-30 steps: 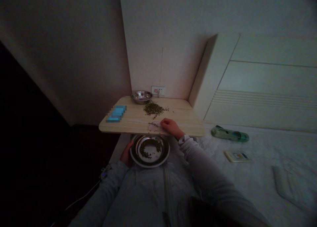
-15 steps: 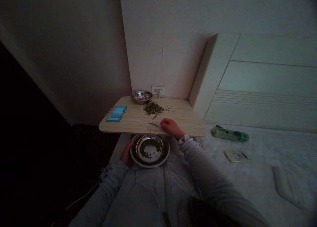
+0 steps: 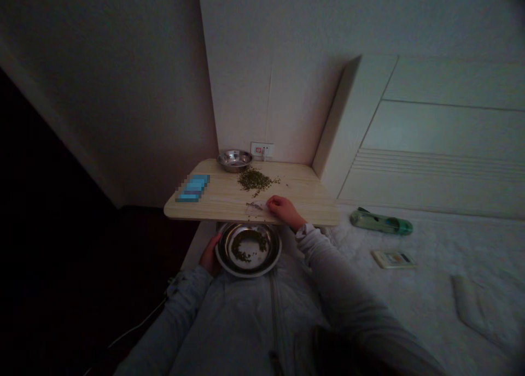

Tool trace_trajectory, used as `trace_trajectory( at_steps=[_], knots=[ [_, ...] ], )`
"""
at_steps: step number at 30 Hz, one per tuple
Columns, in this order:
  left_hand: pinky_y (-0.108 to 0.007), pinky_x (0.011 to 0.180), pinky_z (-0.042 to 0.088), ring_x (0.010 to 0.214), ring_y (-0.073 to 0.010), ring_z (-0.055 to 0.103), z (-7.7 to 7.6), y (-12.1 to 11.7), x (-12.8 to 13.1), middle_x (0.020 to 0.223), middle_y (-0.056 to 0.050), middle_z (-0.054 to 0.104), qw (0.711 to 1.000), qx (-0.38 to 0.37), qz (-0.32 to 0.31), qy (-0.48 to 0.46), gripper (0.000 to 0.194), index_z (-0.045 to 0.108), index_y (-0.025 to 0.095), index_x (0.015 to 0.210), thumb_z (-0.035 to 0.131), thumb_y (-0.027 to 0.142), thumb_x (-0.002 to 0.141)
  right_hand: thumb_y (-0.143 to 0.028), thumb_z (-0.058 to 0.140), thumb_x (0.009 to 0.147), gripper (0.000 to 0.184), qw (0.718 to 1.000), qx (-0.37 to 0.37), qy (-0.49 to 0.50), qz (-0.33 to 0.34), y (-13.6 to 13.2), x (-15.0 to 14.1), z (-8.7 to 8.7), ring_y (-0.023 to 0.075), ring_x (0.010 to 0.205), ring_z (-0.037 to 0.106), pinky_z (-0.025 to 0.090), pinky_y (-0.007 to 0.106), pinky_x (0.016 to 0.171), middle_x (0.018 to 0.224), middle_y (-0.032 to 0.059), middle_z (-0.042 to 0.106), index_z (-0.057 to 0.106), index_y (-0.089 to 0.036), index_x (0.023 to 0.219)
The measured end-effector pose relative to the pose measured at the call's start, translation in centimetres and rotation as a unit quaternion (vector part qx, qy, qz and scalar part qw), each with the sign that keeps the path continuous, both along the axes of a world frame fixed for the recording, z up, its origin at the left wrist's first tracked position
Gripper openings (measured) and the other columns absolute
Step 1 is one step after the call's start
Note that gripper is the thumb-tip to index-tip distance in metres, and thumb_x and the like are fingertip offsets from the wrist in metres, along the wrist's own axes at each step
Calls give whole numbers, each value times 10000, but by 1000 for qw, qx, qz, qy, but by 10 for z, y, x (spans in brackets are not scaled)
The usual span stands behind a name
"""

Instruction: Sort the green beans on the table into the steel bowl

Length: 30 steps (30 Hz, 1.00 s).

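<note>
My left hand (image 3: 210, 257) grips the left rim of a steel bowl (image 3: 248, 270), held just below the front edge of a small wooden table (image 3: 221, 205). Small green grains, like mung beans (image 3: 241, 254), lie in a ring inside the bowl. Over the table's front part, my right hand (image 3: 281, 207) is closed with fingers pinched on a thin clear plastic piece (image 3: 255, 207). Some dark grains lie at that piece. Farther back, a pile of the same green grains (image 3: 254, 180) is spread on the tabletop.
A second steel bowl (image 3: 234, 160) stands at the table's back left, near a wall socket (image 3: 262, 149). A blurred blue rectangle (image 3: 192, 188) lies at the left. On the bed at right are a green bottle (image 3: 381, 223), a phone (image 3: 394, 259) and a pale folded item (image 3: 471, 302).
Almost nothing differs. Both hands, the bowl and the clear piece stay in place, with only a very slight shift of the view.
</note>
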State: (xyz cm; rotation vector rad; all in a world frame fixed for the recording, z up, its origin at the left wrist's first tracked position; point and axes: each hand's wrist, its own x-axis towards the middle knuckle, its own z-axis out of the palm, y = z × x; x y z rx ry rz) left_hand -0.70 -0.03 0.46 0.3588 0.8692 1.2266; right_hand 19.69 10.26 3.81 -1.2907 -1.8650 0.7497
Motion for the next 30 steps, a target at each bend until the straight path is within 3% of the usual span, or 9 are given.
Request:
trace_trajectory(
  at_steps=[22,30],
  knots=[
    [-276,858,349,947,-188,516,0,0,1,808,-38,671,1000,11,3,-14,282,622,144,832,386,257,728,-278,431,632,170,1000,2,12,-10,0,0,1,79,527,443,318,194,509,545,-26,501,535,-150,668],
    [-285,852,356,918,-194,534,1,0,1,721,-53,678,1000,0,7,-1,286,633,126,764,381,258,732,-262,432,623,162,1000,2,28,-5,1,0,0,75,514,436,317,192,497,544,-25,499,538,-148,669]
  ],
)
